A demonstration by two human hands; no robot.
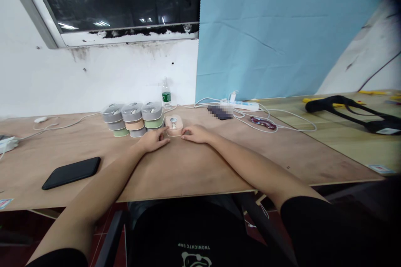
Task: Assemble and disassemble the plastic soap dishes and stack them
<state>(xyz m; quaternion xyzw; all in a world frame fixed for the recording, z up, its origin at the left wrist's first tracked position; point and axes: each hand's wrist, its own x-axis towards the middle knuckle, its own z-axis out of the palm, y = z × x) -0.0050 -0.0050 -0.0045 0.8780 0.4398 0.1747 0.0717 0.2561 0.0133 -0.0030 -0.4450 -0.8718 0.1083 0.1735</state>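
A small peach container (174,132) with rounded corners and a clear-topped lid sits on the table between my two hands. My left hand (154,140) has its curled fingers at the container's left side, with the thumb pointing toward its front. On the opposite side, the bent fingers of my right hand (198,134) meet the container's right edge. Just left of it stand stacked containers in three columns: a left stack (113,119), a middle stack (133,119) and a right stack (152,110), in grey, green and peach layers. My left hand partly hides the right stack's base.
A black phone-like slab (71,172) lies front left. A clear bottle (166,94) stands by the wall. White cables, a power strip (246,105), a pixelated dark item (221,112) and a dark red patterned object (263,123) lie right. A black frame (354,112) is farther right.
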